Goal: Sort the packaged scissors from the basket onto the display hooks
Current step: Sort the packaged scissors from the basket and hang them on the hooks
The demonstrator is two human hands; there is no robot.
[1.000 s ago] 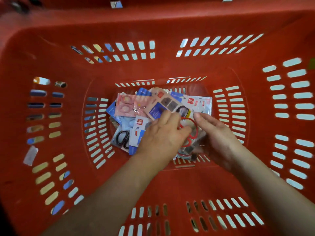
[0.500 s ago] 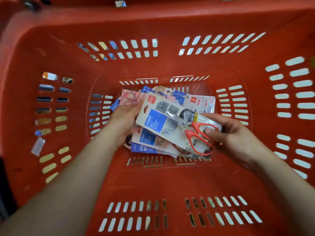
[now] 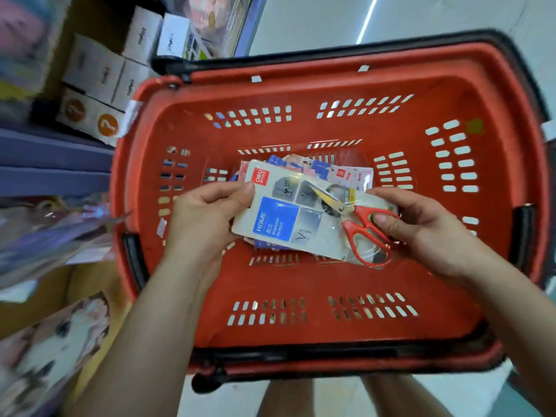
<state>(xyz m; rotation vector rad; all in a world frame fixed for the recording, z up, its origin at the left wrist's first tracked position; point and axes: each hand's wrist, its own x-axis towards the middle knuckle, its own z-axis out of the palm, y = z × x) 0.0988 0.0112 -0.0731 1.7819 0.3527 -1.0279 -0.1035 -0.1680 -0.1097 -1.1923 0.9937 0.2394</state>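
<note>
Raised pack [image 3: 276, 219] above basket [image 3: 301, 88] since 0.5 s ago; gripping card end with left hand [image 3: 201, 224], pinching handle end with right hand [image 3: 427, 230].

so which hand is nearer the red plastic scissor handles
Right. Right hand pinches the red plastic scissor handles; left hand grips the white card pack opposite them.

At left, shelf goods [image 3: 36, 224] smeared by blur. In basket [image 3: 301, 329], loose packs [image 3: 350, 175] mostly hidden under held scissors pack [image 3: 281, 219] (small print unreadable). Both forearms [image 3: 144, 341] cut off by near edge.
</note>
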